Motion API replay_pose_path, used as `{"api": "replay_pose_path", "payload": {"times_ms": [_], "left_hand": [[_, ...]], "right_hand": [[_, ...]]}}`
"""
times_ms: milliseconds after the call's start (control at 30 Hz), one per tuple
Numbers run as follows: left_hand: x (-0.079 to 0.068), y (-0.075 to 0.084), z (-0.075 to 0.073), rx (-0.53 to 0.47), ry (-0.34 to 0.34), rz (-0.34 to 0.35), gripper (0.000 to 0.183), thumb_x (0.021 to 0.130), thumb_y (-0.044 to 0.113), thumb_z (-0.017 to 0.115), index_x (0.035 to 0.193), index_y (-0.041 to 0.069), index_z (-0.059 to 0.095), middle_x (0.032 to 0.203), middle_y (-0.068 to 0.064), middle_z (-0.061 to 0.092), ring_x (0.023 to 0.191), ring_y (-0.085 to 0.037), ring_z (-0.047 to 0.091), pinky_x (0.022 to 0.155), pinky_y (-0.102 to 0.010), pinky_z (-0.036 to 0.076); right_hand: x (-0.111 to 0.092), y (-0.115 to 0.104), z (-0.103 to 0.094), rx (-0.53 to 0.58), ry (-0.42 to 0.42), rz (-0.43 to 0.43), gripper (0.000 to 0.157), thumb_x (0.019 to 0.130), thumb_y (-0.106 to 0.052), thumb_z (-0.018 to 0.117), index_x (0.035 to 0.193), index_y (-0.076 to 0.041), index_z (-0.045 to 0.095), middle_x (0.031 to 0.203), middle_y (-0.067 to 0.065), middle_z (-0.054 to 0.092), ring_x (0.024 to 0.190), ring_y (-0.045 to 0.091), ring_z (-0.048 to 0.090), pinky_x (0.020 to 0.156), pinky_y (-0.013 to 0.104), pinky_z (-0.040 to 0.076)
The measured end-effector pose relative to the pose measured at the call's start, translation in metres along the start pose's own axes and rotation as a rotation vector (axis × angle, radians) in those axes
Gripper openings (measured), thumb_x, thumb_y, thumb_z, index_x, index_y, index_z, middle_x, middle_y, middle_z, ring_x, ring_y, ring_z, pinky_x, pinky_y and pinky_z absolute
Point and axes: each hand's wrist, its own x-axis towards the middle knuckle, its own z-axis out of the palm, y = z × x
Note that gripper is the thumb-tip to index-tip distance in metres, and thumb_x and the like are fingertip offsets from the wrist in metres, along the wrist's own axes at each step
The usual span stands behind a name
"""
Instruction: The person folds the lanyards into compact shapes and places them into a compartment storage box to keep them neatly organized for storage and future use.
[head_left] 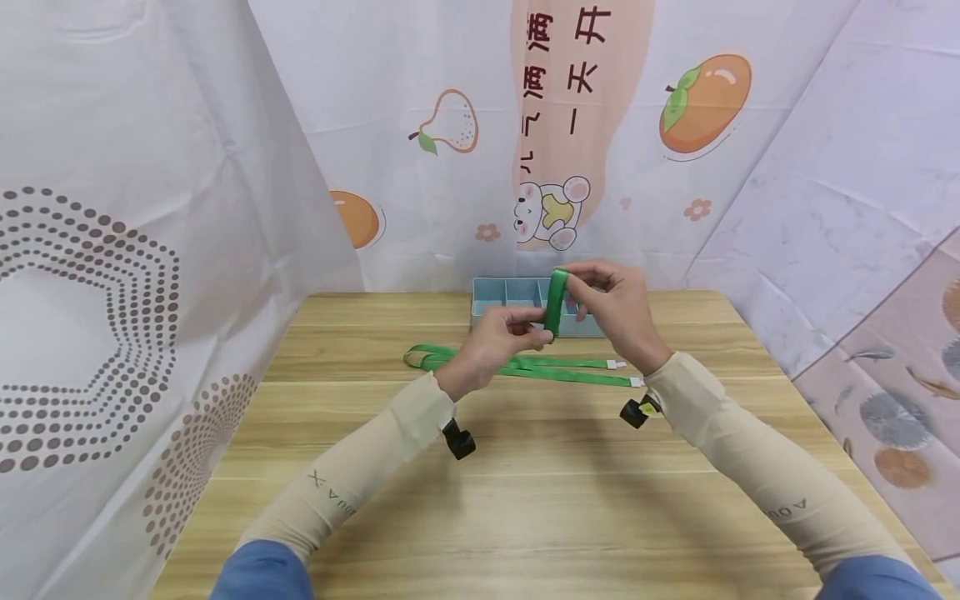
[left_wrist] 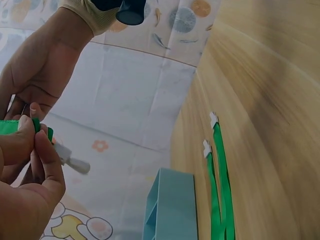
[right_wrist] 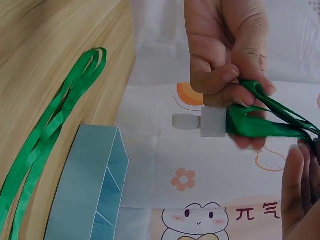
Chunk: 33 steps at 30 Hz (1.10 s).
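Observation:
In the head view a folded green lanyard point(head_left: 555, 302) stands upright between both hands, above the table. My left hand point(head_left: 491, 342) pinches its lower end between thumb and fingers. My right hand point(head_left: 617, 307) pinches the top end. A white plastic clip point(right_wrist: 213, 122) sticks out of the folded ribbon beside the left hand point(right_wrist: 227, 55) in the right wrist view. More green lanyards point(head_left: 566, 375) lie stretched out on the table below the hands, their white clips point(head_left: 636, 382) pointing right.
Behind the hands a light blue divided box point(head_left: 487, 293) stands at the table's back edge, partly covered by them. The wooden table point(head_left: 525, 517) reaches back to a printed cloth point(head_left: 420, 208). Patterned cloths also hang at both sides.

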Motion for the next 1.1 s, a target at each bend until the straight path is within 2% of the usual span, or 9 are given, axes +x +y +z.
{"api": "replay_pose_path", "payload": {"times_ms": [133,300,367,467,533,600,700,767,1100], "left_hand": [[-0.001,0.000,0.002,0.010,-0.016,0.023,0.027,0.097,0.006,0.072,0.123,0.001,0.073,0.113,-0.016,0.072,0.096,-0.032,0.067,0.087,-0.037,0.057],[-0.002,0.001,0.003,0.038,-0.027,0.039,0.023,0.098,0.012,0.072,0.119,0.002,0.074,0.102,-0.009,0.074,0.102,-0.043,0.062,0.079,-0.033,0.054],[-0.002,0.001,0.003,0.057,-0.031,0.036,0.024,0.098,0.014,0.072,0.118,0.001,0.074,0.099,-0.006,0.074,0.097,-0.042,0.061,0.074,-0.030,0.051],[-0.003,-0.001,0.003,0.080,-0.035,0.024,0.024,0.099,0.016,0.071,0.119,0.002,0.075,0.100,-0.006,0.074,0.086,-0.030,0.058,0.068,-0.028,0.047],[-0.003,-0.002,0.003,0.086,-0.036,0.015,0.023,0.100,0.016,0.071,0.119,0.004,0.076,0.102,-0.005,0.075,0.083,-0.019,0.058,0.066,-0.028,0.045],[-0.004,-0.002,0.003,0.082,-0.045,0.017,0.024,0.100,0.017,0.071,0.120,0.005,0.076,0.104,-0.005,0.076,0.086,-0.016,0.062,0.070,-0.027,0.048],[-0.005,-0.003,0.002,0.069,-0.063,0.029,0.023,0.099,0.016,0.071,0.118,0.004,0.077,0.106,-0.008,0.077,0.097,-0.018,0.069,0.080,-0.029,0.054],[-0.005,-0.003,0.003,0.072,-0.076,0.041,0.024,0.098,0.016,0.072,0.117,0.002,0.077,0.106,-0.010,0.077,0.099,-0.019,0.070,0.087,-0.031,0.056],[-0.007,-0.005,0.000,0.108,-0.065,0.026,0.024,0.099,0.018,0.072,0.116,0.002,0.077,0.103,-0.012,0.077,0.096,-0.019,0.070,0.077,-0.029,0.053]], "right_hand": [[-0.003,-0.014,0.002,-0.041,0.017,-0.011,0.019,0.099,-0.007,0.069,0.111,0.005,0.075,0.090,0.014,0.071,0.073,0.020,0.057,0.054,0.029,0.053],[-0.006,-0.029,0.003,-0.057,0.034,-0.019,0.019,0.098,-0.007,0.070,0.110,0.006,0.075,0.087,0.014,0.069,0.068,0.012,0.054,0.053,0.023,0.049],[-0.006,-0.028,0.003,-0.053,0.033,-0.014,0.019,0.098,-0.008,0.070,0.110,0.007,0.075,0.085,0.010,0.069,0.067,0.015,0.053,0.052,0.023,0.047],[-0.006,-0.027,0.001,-0.038,0.027,0.004,0.019,0.098,-0.007,0.070,0.109,0.007,0.075,0.083,0.005,0.069,0.066,0.019,0.053,0.052,0.024,0.047],[-0.004,-0.019,-0.002,-0.019,0.027,0.017,0.020,0.098,-0.012,0.072,0.109,0.004,0.076,0.085,0.010,0.070,0.067,0.020,0.053,0.052,0.025,0.047],[-0.002,-0.011,-0.005,-0.005,0.027,0.032,0.021,0.097,-0.016,0.074,0.108,0.001,0.077,0.088,0.011,0.071,0.068,0.018,0.053,0.052,0.025,0.047],[0.002,0.003,-0.009,0.024,0.021,0.052,0.022,0.096,-0.021,0.077,0.107,-0.002,0.078,0.092,0.013,0.071,0.068,0.019,0.053,0.051,0.025,0.047],[0.002,0.004,-0.010,0.043,0.013,0.070,0.022,0.095,-0.020,0.077,0.107,-0.001,0.078,0.091,0.008,0.072,0.067,0.018,0.053,0.052,0.024,0.046],[0.001,0.013,-0.012,0.139,0.026,0.174,0.021,0.093,-0.018,0.080,0.104,0.000,0.077,0.086,0.006,0.072,0.063,0.014,0.053,0.050,0.022,0.045]]}}
